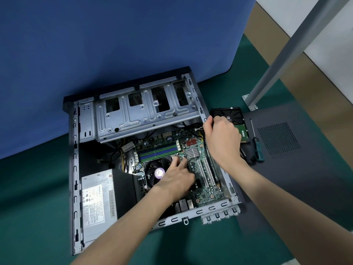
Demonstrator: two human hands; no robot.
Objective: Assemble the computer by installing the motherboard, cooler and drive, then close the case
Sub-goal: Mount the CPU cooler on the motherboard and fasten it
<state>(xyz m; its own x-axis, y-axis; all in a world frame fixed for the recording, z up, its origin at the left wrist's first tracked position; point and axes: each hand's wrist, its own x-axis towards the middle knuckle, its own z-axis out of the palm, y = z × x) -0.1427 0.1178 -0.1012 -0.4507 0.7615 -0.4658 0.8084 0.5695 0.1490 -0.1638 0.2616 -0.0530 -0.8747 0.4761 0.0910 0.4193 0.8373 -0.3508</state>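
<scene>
Case [75,169] open, long axis toward backdrop [114,44] | left hand [177,178] spread over cooler [152,173] | right hand [223,138] curled (hold unclear)

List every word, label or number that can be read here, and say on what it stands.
No text reads clearly.
Labels on the power supply: print too small and blurred.
Purple sticker on the cooler fan: blurred.
White sticker on the drive: too small.

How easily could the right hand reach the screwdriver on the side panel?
Probably yes: the screwdriver lies uncovered beside the right hand, though its fingers seem to grip cables and must let go first.
</scene>
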